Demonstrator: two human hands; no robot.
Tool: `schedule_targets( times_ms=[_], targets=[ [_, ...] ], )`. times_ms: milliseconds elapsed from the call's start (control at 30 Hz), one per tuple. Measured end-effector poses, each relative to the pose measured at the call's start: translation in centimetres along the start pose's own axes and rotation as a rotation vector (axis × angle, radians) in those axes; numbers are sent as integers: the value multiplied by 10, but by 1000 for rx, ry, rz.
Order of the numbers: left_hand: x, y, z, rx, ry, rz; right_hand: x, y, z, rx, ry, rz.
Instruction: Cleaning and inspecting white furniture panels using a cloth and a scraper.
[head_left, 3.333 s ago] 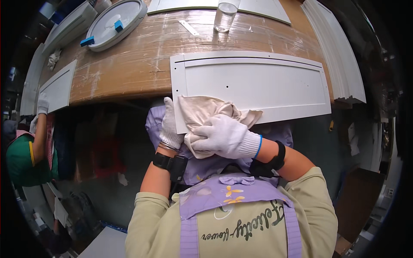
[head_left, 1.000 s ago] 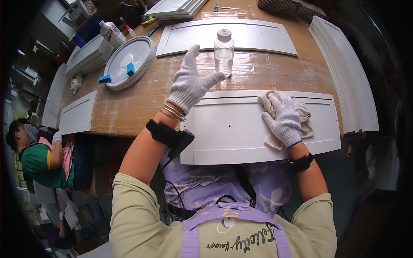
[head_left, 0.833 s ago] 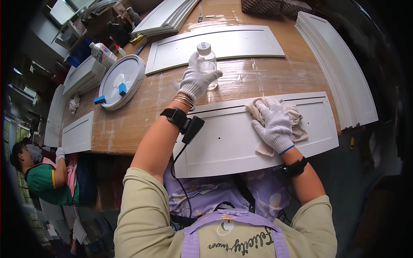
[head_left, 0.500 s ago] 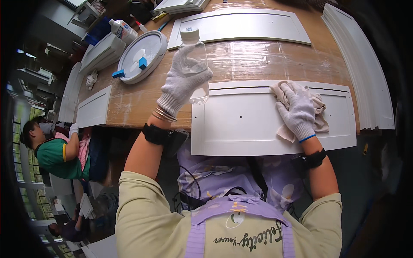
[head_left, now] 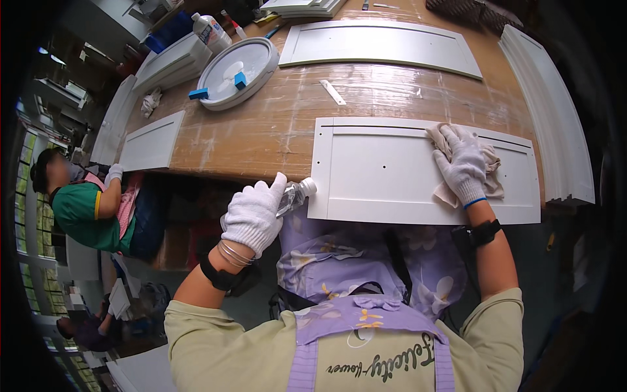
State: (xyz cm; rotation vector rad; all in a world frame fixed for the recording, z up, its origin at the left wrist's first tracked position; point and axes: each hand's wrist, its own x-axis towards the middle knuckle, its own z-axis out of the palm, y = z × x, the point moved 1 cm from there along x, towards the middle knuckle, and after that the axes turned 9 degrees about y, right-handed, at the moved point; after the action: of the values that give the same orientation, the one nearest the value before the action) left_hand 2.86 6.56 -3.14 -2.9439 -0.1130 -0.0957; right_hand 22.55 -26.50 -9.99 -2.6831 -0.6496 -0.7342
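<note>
Hold bottle (head_left: 293, 198) firmly inside curled left hand (head_left: 253, 214); press cloth (head_left: 494, 178) evenly on white panel (head_left: 379, 157) beneath spread right hand (head_left: 464, 164).

Wears a white knitted left glove (head_left: 251, 215) at nine o'clock and a matching right glove (head_left: 467, 171) at three, with blue edging (head_left: 475, 203) at the wrist. Bears slim silvery bangles (head_left: 235, 253) at eight, plus a black left strap (head_left: 220, 277) and a black right strap (head_left: 485, 232) toward four. Shows a pale olive fabric shirt (head_left: 251, 353) around six, printed with dark cursive lettering (head_left: 384, 360), beneath a lavender floral apron (head_left: 336, 321) with ribbed shoulder straps (head_left: 304, 366).
</note>
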Motion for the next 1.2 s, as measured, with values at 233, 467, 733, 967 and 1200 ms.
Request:
schedule_targets(
  times_ms=[233,467,733,967,1200],
  targets=[
    [29,3,4,67,18,-33,5,-4,-6,42,-15,29],
    [18,6,0,65,-3,-6,3,-2,-4,15,-18,22],
    [75,-1,14,133,102,-47,5,-5,-6,27,-29,39],
    [63,-1,12,65,66,-74,5,-5,-7,45,-57,60],
    [126,-28,24,-626,440,-236,-4,2,3,10,-1,71]
  ],
)
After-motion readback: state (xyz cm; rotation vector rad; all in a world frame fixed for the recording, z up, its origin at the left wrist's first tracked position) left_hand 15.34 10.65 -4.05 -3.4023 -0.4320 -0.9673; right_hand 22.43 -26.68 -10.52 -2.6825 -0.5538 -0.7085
